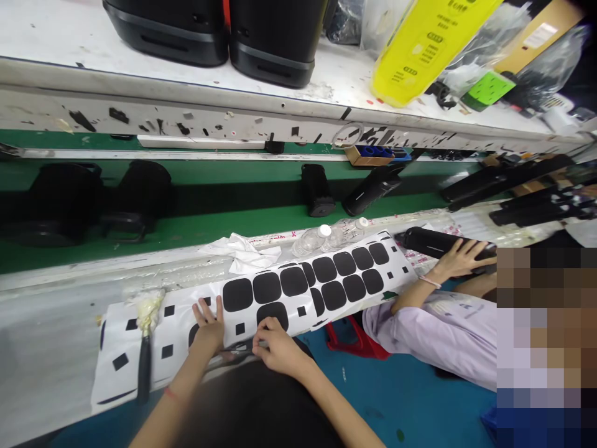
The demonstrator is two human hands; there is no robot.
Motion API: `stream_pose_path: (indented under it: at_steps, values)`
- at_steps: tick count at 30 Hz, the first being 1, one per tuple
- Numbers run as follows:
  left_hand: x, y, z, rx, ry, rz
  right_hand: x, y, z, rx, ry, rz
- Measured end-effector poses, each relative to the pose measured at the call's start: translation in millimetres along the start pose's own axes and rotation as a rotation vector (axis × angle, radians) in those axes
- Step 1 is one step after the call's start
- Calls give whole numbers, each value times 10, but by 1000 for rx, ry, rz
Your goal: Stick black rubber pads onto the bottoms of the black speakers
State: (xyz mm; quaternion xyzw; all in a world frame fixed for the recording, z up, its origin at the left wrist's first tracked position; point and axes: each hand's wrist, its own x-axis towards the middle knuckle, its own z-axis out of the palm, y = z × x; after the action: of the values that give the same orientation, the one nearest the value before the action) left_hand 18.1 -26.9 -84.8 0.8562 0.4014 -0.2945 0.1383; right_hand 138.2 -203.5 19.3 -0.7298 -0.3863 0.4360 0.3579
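A long white sheet with black rounded-square stickers [280,285] and small black squares lies along the bench edge before me. My left hand [208,331] rests flat on it with fingers spread, beside a partly covered black sticker. My right hand [278,350] is at the near edge of the sheet, just below another black sticker. Its thumb and fingers are pinched together, and what is between them is too small to make out. Left of my hands, a tool with a dark handle [145,367] and a wrapped, yellowish head [150,309] lies across the sheet.
Clear plastic bottles [313,239] and a white cloth [242,254] lie behind the sheet. Black speaker-like units [317,190] stand on a green belt [224,214]. A shelf [186,102] crosses above. At right, a co-worker's hand [459,260] touches a black cylindrical unit [431,241].
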Motion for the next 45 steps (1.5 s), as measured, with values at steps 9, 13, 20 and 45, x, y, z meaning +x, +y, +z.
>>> stream_pose_path:
  at_steps: [9,13,20,45]
  values:
    - [-40,102,-88,55,-107,-85,-185,-140,-204,482,298,123]
    - [-114,196,-121,-6,-85,-112,-183,-77,-238,753,389,264]
    - [-169,119,-429,-289,-121,-53,-94,-41,-365,840,515,305]
    - [839,1699,-2484,-359,458,835,-748,-301,-1759,1131,644,-183]
